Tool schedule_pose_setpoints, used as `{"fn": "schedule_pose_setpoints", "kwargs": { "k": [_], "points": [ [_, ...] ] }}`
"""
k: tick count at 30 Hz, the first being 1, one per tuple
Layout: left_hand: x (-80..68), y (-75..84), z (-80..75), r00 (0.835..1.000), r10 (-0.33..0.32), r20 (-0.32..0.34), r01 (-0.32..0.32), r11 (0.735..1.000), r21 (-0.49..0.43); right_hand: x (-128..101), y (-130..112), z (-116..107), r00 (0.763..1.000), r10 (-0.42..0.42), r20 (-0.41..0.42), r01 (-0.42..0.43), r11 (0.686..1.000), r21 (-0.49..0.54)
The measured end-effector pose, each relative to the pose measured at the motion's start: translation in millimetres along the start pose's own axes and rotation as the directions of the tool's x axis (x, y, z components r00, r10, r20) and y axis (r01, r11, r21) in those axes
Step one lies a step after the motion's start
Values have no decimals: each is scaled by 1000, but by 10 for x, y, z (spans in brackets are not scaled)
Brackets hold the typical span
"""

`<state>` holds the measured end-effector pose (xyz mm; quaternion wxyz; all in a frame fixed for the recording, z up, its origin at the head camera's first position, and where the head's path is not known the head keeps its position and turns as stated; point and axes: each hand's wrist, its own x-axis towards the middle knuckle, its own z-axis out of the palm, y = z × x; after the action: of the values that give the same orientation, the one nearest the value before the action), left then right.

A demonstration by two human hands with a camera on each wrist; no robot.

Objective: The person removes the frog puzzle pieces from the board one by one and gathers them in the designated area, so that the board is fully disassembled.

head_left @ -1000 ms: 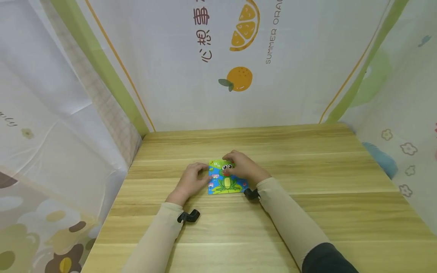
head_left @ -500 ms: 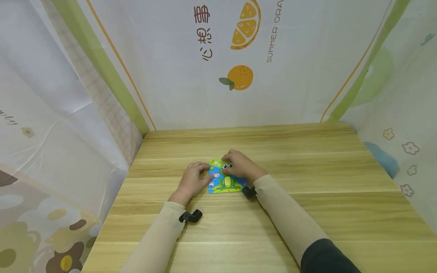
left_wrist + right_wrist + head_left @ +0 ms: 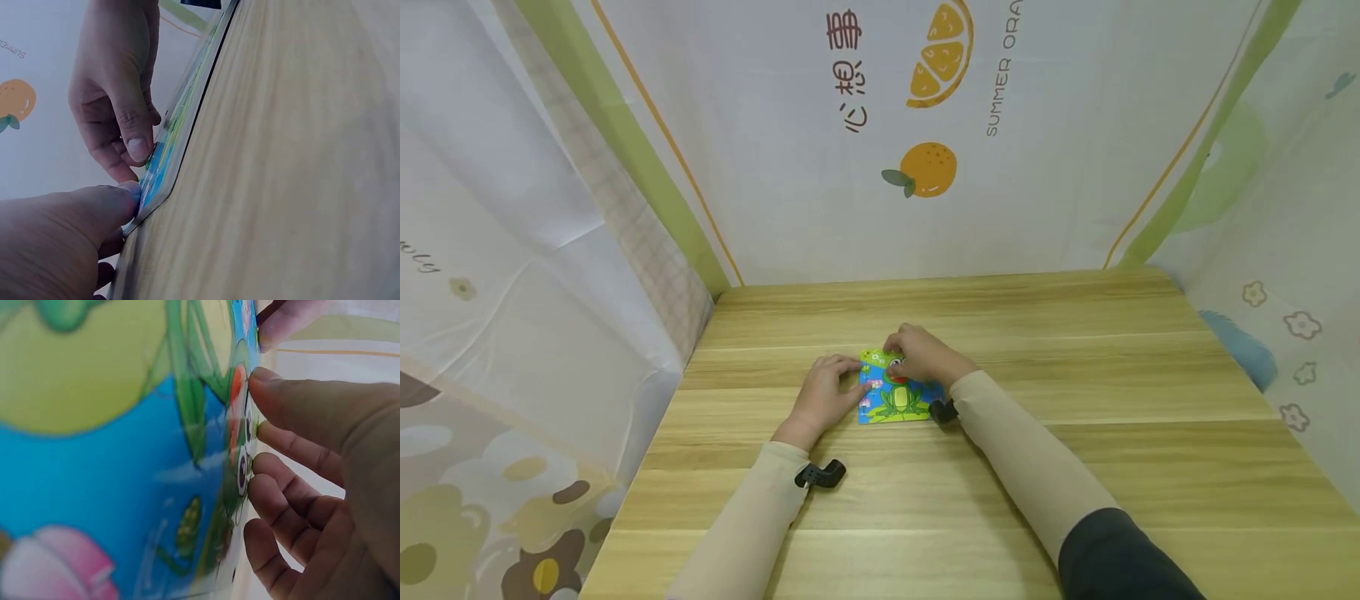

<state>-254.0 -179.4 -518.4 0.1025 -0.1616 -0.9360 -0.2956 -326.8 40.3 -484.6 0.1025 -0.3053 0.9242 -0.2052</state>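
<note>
Two hands met over a small frog puzzle [image 3: 897, 392] lying flat near the middle of the wooden table [image 3: 1112, 400]. Farthest left hung a flower-printed curtain [image 3: 497, 350], and a black clip [image 3: 822, 474] sat at the left sleeve's cuff. The left hand [image 3: 826, 392] lay at the puzzle's left edge, fingers loosely bent, with fingertips [image 3: 128, 190] touching the border. The right hand [image 3: 921, 356] covered the frog's head at the upper edge, its curled fingers pressing down on the picture. Behind, a backdrop [image 3: 940, 125] printed with oranges closed off the table.

From the head camera the right hand hid the puzzle's top corner. The left wrist view showed the puzzle [image 3: 178, 134] edge-on, flat against the wood, with the right thumb [image 3: 134, 134] bearing on it. The right wrist view showed the frog's eyes and red mouth [image 3: 240, 425] close up beside the fingers [image 3: 294, 459].

Compared with a second ago, the right hand had slid slightly left over the frog's eyes; the puzzle and left hand had barely shifted.
</note>
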Motion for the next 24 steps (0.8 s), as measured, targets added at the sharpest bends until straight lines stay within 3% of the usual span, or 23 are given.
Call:
{"fn": "schedule_pose_setpoints", "kwargs": {
  "k": [7,24],
  "points": [
    [1,7,14,1000,3,-9,-3,1000,8,64,-49,-39,1000,0,19,0,1000,8],
    [9,10,22,1000,18,-15,-18,1000,18,121,-158,-117,991,95,90,-101,993,67]
  ]
}}
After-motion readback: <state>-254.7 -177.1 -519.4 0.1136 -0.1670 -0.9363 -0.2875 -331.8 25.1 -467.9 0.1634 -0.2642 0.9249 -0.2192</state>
